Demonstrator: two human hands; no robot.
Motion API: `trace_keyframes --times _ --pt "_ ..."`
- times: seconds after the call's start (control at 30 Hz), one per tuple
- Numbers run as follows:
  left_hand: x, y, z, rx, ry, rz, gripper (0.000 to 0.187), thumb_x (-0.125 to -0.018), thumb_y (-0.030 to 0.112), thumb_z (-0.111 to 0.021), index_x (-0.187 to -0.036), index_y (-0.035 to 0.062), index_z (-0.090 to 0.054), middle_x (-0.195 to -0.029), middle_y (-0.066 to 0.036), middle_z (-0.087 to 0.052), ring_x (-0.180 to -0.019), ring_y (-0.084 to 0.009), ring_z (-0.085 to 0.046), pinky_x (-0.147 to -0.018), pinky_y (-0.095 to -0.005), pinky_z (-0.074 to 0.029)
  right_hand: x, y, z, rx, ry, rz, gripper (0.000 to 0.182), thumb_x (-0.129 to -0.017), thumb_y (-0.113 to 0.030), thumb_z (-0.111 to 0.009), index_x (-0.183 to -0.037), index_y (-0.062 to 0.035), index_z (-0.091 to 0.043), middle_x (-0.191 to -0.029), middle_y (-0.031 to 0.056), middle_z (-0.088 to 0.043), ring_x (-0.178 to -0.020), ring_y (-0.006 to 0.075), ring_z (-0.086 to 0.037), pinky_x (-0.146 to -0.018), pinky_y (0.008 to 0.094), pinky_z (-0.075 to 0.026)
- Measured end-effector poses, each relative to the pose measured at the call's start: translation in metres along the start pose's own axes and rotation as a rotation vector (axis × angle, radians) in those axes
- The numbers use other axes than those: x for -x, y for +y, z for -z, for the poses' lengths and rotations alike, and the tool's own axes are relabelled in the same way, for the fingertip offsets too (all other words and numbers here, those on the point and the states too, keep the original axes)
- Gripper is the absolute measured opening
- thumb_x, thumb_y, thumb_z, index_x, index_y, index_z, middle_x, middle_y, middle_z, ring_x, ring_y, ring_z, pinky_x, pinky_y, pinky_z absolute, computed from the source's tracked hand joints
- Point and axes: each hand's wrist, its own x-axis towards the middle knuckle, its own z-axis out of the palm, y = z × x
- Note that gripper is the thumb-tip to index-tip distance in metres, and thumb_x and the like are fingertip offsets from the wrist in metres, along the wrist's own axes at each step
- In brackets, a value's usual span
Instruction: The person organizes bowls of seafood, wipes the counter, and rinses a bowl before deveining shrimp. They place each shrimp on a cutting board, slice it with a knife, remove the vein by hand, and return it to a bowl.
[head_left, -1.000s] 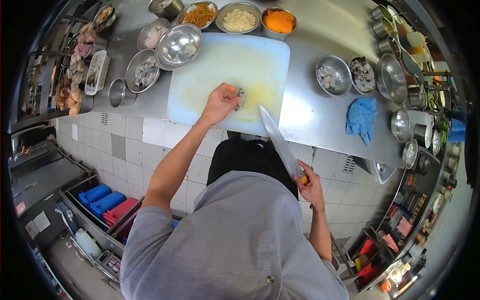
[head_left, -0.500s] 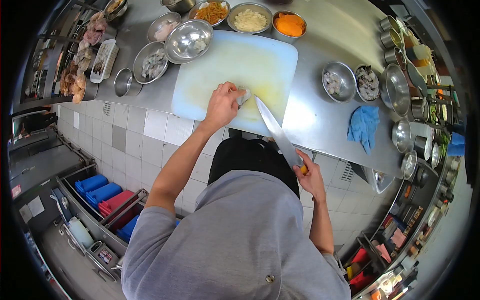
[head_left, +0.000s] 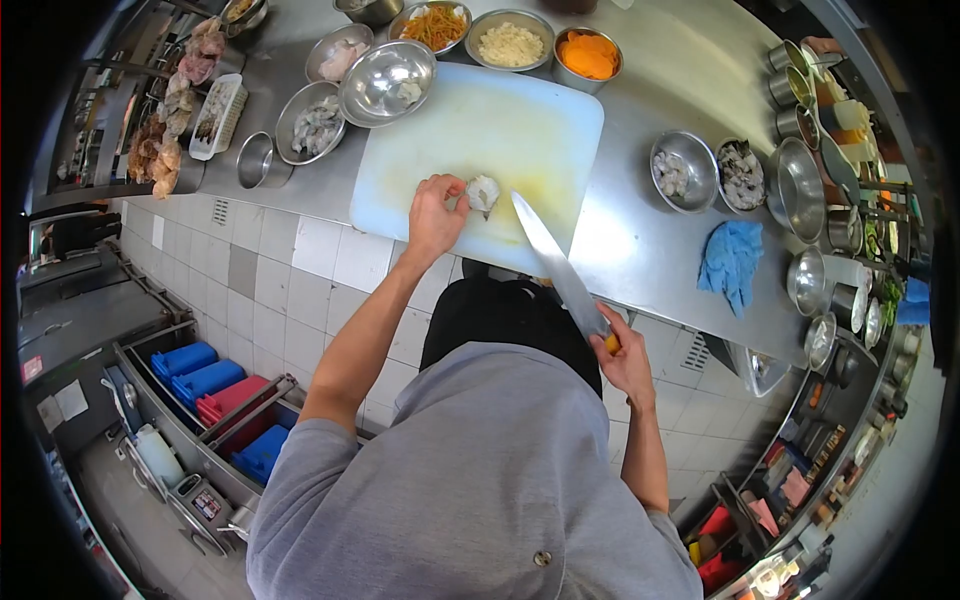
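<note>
A peeled raw shrimp lies curled on the white cutting board, near its front edge. Just left of it is my left hand, fingers bent and thumb apart, holding nothing. My right hand is wrapped round the yellow handle of a large kitchen knife. The blade slants up and left over the board's front edge, its tip a little right of the shrimp and apart from it. A steel bowl with a small pale piece inside overlaps the board's back left corner.
Bowls of shrimp stand left of the board, with more shrimp bowls to the right. Behind are shredded carrot, a pale chopped ingredient and orange slices. A blue cloth lies near the right front edge.
My left hand has let go of the shrimp and drawn slightly left, leaving it uncovered on the board. The knife stays in my right hand, nearly unmoved.
</note>
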Motion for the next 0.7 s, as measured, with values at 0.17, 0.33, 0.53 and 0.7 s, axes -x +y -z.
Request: trace_keyframes --times 0.17,0.33,0.53,0.7 --pt "-0.004 0.005 -0.002 -0.031 -0.002 0.008 0.022 -0.082 0.009 -0.076 -0.103 0.0039 -0.073 -0.092 -0.010 -0.067 -0.092 -0.0275 -0.062 -0.085 -0.0395 -0.052 -0.010 -0.009 -0.001 0.042 -0.068 -0.049 0.056 -0.089 -0.003 -0.070 -0.142 -0.0153 -0.059 -0.090 0.0201 -0.070 -0.059 0.0236 -0.055 -0.063 0.0316 -0.050" --pt "-0.021 0.000 0.002 0.002 -0.145 -0.012 0.021 -0.081 0.009 -0.075 -0.101 0.0053 -0.074 -0.093 -0.012 -0.067 -0.100 -0.0308 -0.061 -0.090 -0.0406 -0.051 -0.014 -0.003 -0.004 0.038 -0.067 0.011 0.055 -0.088 -0.001 -0.070 -0.141 -0.0112 -0.059 -0.109 0.0193 -0.071 -0.071 0.0220 -0.061 -0.071 0.0307 -0.052" --pt "-0.024 -0.006 0.001 0.051 -0.122 -0.009 0.017 -0.083 0.004 -0.071 -0.100 0.0036 -0.072 -0.094 -0.013 -0.067 -0.095 -0.0315 -0.061 -0.088 -0.0412 -0.050 -0.012 -0.004 -0.005 0.017 -0.041 0.063 0.054 -0.089 -0.001 -0.070 -0.141 -0.0105 -0.059 -0.118 0.0199 -0.072 -0.078 0.0259 -0.068 -0.076 0.0319 -0.055" --pt "-0.008 -0.008 0.005 0.172 -0.097 0.003 0.008 -0.088 0.004 -0.069 -0.097 0.0016 -0.070 -0.094 -0.012 -0.067 -0.091 -0.0270 -0.060 -0.083 -0.0389 -0.050 -0.012 -0.007 -0.007 0.012 -0.047 0.041 0.054 -0.089 -0.002 -0.070 -0.141 -0.0106 -0.059 -0.120 0.0201 -0.071 -0.079 0.0256 -0.069 -0.077 0.0327 -0.055"
